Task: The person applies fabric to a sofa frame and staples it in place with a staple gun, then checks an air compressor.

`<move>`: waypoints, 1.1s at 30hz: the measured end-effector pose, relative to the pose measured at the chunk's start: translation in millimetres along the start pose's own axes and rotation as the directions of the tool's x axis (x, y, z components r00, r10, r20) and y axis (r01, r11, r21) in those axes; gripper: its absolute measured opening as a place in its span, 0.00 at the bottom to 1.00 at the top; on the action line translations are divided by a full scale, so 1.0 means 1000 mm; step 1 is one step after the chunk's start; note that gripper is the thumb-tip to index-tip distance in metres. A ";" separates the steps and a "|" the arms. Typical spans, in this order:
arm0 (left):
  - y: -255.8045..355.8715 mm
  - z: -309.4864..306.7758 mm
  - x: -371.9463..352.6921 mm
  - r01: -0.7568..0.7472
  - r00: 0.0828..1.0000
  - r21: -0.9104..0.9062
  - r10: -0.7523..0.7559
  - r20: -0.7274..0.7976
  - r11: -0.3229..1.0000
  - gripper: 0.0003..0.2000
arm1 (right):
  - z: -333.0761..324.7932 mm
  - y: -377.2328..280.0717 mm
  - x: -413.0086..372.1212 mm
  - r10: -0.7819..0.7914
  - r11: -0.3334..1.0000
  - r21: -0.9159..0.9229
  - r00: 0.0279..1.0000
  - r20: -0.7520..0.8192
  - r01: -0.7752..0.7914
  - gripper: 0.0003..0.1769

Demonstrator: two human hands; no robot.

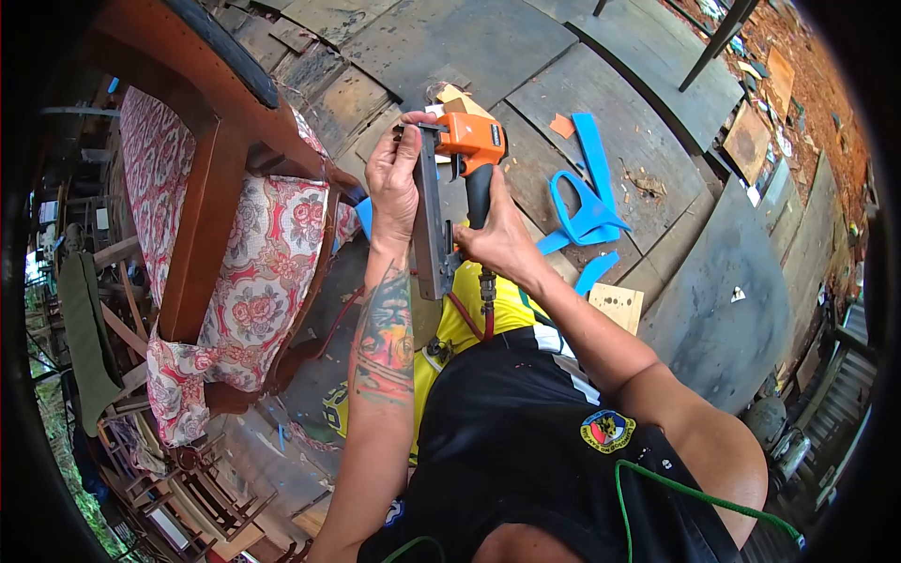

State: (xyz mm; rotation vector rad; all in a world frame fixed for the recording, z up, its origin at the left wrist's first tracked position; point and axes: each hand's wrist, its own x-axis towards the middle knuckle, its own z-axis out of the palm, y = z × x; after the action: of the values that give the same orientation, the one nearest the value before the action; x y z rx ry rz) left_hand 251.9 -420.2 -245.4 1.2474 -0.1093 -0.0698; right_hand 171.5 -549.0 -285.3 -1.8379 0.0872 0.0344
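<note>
An orange and black air stapler or nailer is held up in front of my lap, its long grey magazine toward my left side. My left hand is closed around the nose end, thumb and fingers at the top of the magazine. My right hand grips the lower part of the black handle, with fingers by the magazine's latch. From the handle's bottom a red air hose runs off through a metal fitting. Left of my hands stands a wooden chair with floral upholstery.
Blue foam or plastic offcuts lie on the floor to the right. A piece of light wood is near my right forearm. Worn boards cover the ground. Wooden chair frames are piled at lower left.
</note>
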 end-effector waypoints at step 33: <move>0.013 -0.003 0.007 -0.180 0.983 -0.153 0.183 0.010 0.972 0.10 | -0.040 0.026 0.021 0.154 0.413 0.757 0.858 0.489 -0.506 0.43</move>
State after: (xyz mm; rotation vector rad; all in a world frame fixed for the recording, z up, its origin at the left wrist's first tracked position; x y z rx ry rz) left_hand 258.8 -413.6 -234.2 1.0797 -0.2342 0.0647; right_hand 189.5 -595.0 -301.6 -0.6999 0.1905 0.5245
